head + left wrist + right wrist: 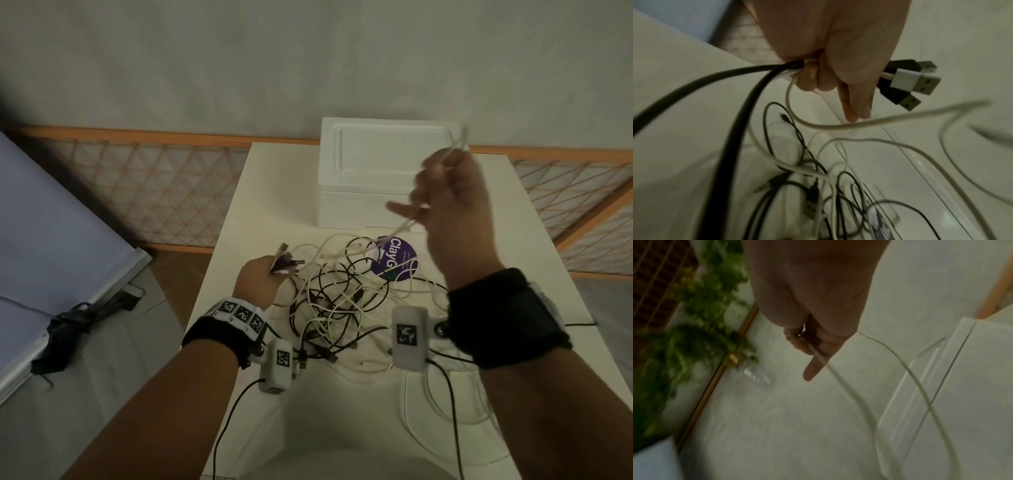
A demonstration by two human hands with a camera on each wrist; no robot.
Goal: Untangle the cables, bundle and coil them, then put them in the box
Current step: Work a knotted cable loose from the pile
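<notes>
Nearest on the desk (260, 192), the tangle of black and white cables (342, 308) lies mostly unsorted. The left hand (260, 282) has its fingers (809, 78) curled round a gathered bunch of USB plugs (908, 81). Farther up, the right hand (448, 202) pinches a white cable (407, 224) raised above the heap. Beyond stands the white foam box (370, 181), lid on; bundling, coiling and boxing all remain.
</notes>
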